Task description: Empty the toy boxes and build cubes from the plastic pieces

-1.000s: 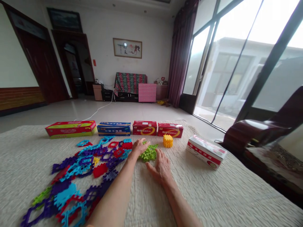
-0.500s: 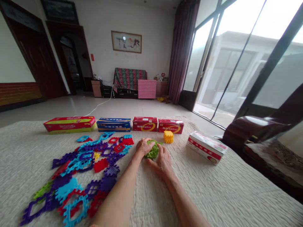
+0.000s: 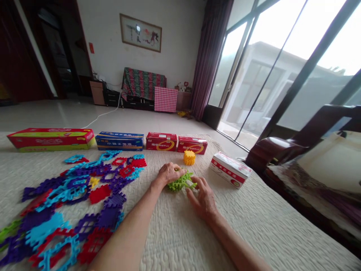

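Note:
Green notched plastic building pieces (image 3: 178,183) lie bunched on the quilted cover between my hands. My left hand (image 3: 169,175) is closed on the left and upper side of the bunch, its fingertips partly hidden. On the other side, my right hand (image 3: 203,197) has its thumb and fingers apart, close to the right edge of the green pieces, with nothing in its grasp. A stack of yellow notched pieces (image 3: 189,158) stands just beyond them.
Loose purple, blue and red notched pieces (image 3: 100,194) are spread on the left. Red-and-green (image 3: 50,140), blue (image 3: 120,141) and two red boxes (image 3: 161,142) line the far side. A white-and-red box (image 3: 230,169) sits at right, near a dark wooden armrest (image 3: 270,146).
The view has turned to the right. My right hand has drawn away from the green pieces, which now spread flatter and wider, while my left hand stays on them.

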Tool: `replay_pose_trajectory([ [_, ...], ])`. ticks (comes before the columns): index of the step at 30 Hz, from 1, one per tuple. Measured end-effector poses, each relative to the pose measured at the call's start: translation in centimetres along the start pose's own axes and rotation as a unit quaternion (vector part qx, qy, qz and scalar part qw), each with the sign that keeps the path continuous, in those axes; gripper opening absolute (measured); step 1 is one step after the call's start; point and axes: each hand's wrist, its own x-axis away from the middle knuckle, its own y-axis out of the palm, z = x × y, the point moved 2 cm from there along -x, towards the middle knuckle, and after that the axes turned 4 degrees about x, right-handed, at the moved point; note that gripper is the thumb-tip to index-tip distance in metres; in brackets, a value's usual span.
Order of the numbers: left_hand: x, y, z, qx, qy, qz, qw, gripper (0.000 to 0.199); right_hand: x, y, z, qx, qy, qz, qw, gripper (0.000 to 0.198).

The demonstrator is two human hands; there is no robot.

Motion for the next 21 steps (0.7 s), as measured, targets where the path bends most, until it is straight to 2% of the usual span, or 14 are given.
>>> replay_pose_trajectory([
  [2, -0.2, -0.5, -0.2, 0.014, 0.002, 0.033, 0.999, 0.042, -0.1, -0.3, 0.1, -0.004, 0.013, 0.035, 0.999, 0.029],
  [4, -0.3, -1.2, -0.7, 0.014, -0.022, 0.092, 0.995, 0.046, -0.3, -0.2, 0.3, -0.002, 0.034, 0.061, 0.998, 0.029],
  [7, -0.5, -1.9, -1.8, 0.013, -0.071, 0.136, 0.988, 0.046, -0.7, 0.3, 0.8, 0.004, 0.069, 0.052, 0.996, 0.033],
  [10, -0.7, -1.5, -2.6, 0.068, -0.078, 0.123, 0.987, 0.039, -0.8, 0.9, 1.3, 0.004, 0.080, -0.006, 0.997, 0.037],
  [14, -1.0, -0.5, -2.7, 0.178, -0.039, 0.061, 0.981, 0.038, -0.8, 1.2, 0.8, -0.004, 0.015, -0.053, 0.998, 0.038],
  [17, -1.2, -0.4, -2.8, 0.232, -0.031, 0.047, 0.971, 0.040, -0.9, 0.8, 0.4, -0.036, 0.003, -0.045, 0.998, 0.035],
  [21, -1.7, -0.7, -3.7, 0.235, -0.033, 0.087, 0.968, 0.032, -1.2, 0.4, 0.6, -0.061, 0.040, -0.009, 0.997, 0.034],
])
